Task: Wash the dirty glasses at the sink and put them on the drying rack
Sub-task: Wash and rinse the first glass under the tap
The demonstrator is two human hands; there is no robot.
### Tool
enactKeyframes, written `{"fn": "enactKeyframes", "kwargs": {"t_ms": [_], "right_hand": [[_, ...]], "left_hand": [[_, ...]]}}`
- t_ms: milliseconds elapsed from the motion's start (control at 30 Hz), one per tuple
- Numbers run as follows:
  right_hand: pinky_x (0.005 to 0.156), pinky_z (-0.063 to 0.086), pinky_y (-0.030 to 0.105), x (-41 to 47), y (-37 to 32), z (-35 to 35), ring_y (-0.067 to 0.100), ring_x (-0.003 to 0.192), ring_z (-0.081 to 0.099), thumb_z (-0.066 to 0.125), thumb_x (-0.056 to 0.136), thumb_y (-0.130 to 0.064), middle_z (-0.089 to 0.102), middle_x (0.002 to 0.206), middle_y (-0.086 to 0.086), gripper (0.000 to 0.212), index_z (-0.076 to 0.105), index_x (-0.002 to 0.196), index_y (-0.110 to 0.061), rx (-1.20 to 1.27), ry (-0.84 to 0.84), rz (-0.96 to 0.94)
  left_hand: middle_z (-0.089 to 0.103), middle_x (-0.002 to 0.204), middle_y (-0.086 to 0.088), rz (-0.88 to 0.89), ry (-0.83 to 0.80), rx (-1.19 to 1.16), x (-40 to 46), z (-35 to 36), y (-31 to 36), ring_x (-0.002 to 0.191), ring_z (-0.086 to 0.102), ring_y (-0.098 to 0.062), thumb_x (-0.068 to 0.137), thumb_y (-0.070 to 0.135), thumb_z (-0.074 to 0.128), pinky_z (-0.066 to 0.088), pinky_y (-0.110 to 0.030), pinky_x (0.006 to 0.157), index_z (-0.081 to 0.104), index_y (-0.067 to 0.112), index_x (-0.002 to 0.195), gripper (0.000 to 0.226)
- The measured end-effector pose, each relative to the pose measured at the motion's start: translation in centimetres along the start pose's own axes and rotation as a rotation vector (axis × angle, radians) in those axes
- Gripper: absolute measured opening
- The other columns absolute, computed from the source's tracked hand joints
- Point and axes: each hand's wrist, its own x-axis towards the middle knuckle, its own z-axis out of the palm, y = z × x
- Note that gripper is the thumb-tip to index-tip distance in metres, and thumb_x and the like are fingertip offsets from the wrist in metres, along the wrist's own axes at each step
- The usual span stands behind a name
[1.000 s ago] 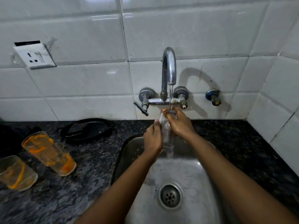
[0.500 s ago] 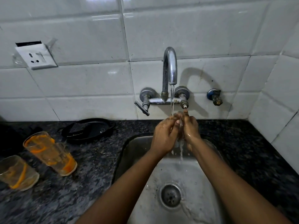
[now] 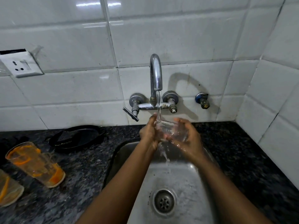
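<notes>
Rinse step. Both hands, left (image 3: 149, 133) and right (image 3: 188, 138), curl round a glass (image 3: 171, 130) under the tap (image 3: 156, 73) stream, over the sink (image 3: 186, 178). Next, likely: racking; rack unseen.

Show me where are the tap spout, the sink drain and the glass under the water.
tap spout (image 3: 156, 70), head view, on the curved chrome neck
sink drain (image 3: 164, 202), head view, strainer centre
glass (image 3: 174, 130), head view, clear side wall
</notes>
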Motion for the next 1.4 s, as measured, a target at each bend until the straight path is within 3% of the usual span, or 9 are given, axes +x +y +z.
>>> {"fn": "enactKeyframes", "kwargs": {"t_ms": [133, 233, 467, 667, 833, 1000, 1133, 1267, 1400], "right_hand": [[0.091, 0.046, 0.034, -1.5, -0.3, 2.0, 0.029, 0.117, 0.05, 0.075, 0.072, -0.031, 0.036, 0.137, 0.012, 0.09, 0.023, 0.142, -0.014, -0.711, -0.144, -0.06], [0.082, 0.05, 0.03, -0.6, -0.9, 2.6, 0.024, 0.102, 0.06, 0.083, 0.062, -0.026, 0.06, 0.113, 0.006, 0.069, 0.046, 0.12, -0.013, -0.451, -0.093, 0.232], [0.063, 0.055, 0.035, 1.2, -1.1, 0.2, 0.023, 0.074, 0.068, 0.078, 0.053, -0.012, 0.07, 0.088, 0.013, 0.056, 0.062, 0.106, -0.004, 0.351, -0.718, 0.486], [0.078, 0.058, 0.038, 2.0, -1.5, 2.3, 0.022, 0.093, 0.066, 0.079, 0.059, 0.001, 0.067, 0.1, 0.007, 0.06, 0.055, 0.112, -0.012, 0.002, -0.373, 0.342], [0.074, 0.055, 0.037, 2.9, -0.3, 2.7, 0.018, 0.086, 0.061, 0.078, 0.07, -0.021, 0.063, 0.096, 0.0, 0.044, 0.055, 0.107, -0.019, -0.191, -0.029, 0.167], [0.083, 0.05, 0.034, 3.1, 0.0, 1.3, 0.026, 0.106, 0.057, 0.085, 0.06, -0.02, 0.059, 0.118, 0.01, 0.07, 0.047, 0.12, -0.015, -0.628, -0.078, -0.056], [0.088, 0.046, 0.035, 3.9, -0.6, 0.4, 0.027, 0.114, 0.051, 0.075, 0.072, -0.021, 0.052, 0.127, 0.011, 0.067, 0.042, 0.129, -0.015, -0.781, -0.178, -0.222], [0.088, 0.048, 0.037, 4.5, -0.7, -0.5, 0.025, 0.116, 0.05, 0.078, 0.068, -0.031, 0.05, 0.131, 0.01, 0.077, 0.04, 0.133, -0.017, -0.984, -0.301, -0.349], [0.084, 0.048, 0.036, 4.5, -1.1, -1.0, 0.026, 0.115, 0.049, 0.077, 0.069, -0.031, 0.051, 0.129, 0.008, 0.073, 0.041, 0.132, -0.019, -0.983, -0.245, -0.342]], "left_hand": [[0.07, 0.089, -0.012, 0.255, 0.075, 0.288, -1.6, 0.6, 0.6, 0.082, 0.067, -0.027, 0.063, 0.022, 0.082, 0.057, -0.035, 0.074, 0.068, 0.007, 0.089, 0.034], [0.072, 0.093, -0.011, 0.436, -0.048, 0.43, -2.8, 0.4, 0.4, 0.092, 0.069, -0.024, 0.063, 0.018, 0.082, 0.057, -0.036, 0.083, 0.07, 0.01, 0.091, 0.032], [0.068, 0.107, -0.009, 0.208, -0.538, 0.371, -3.3, -1.6, 3.5, 0.102, 0.064, -0.021, 0.071, 0.007, 0.07, 0.05, -0.034, 0.094, 0.064, 0.004, 0.109, 0.039], [0.067, 0.087, -0.007, 0.375, -0.299, 0.32, -3.5, -0.1, 3.3, 0.086, 0.063, -0.021, 0.075, 0.004, 0.07, 0.052, -0.037, 0.083, 0.067, 0.006, 0.09, 0.016], [0.066, 0.106, 0.0, 0.933, -0.042, 0.645, -4.1, -0.5, 1.1, 0.101, 0.062, -0.012, 0.071, 0.027, 0.078, 0.052, -0.027, 0.086, 0.061, 0.018, 0.099, 0.034], [0.067, 0.081, 0.0, 1.147, -0.094, 0.868, -4.2, -1.9, 1.8, 0.076, 0.066, -0.018, 0.08, 0.034, 0.067, 0.058, -0.043, 0.064, 0.068, 0.01, 0.082, 0.024], [0.07, 0.103, -0.007, 0.87, -0.732, 1.491, -3.0, -2.5, 3.6, 0.093, 0.067, -0.017, 0.072, 0.032, 0.073, 0.054, -0.034, 0.086, 0.065, 0.014, 0.108, 0.041], [0.03, 0.151, -0.005, 1.096, -0.669, 2.651, -2.5, -1.9, 5.1, 0.135, 0.035, -0.024, 0.081, 0.022, 0.061, 0.022, -0.042, 0.113, 0.022, 0.026, 0.146, 0.075], [0.042, 0.144, -0.013, 0.803, -0.754, 1.865, -2.5, -1.5, 3.0, 0.132, 0.04, -0.026, 0.078, 0.01, 0.06, 0.028, -0.049, 0.113, 0.043, 0.015, 0.137, 0.062]]}}
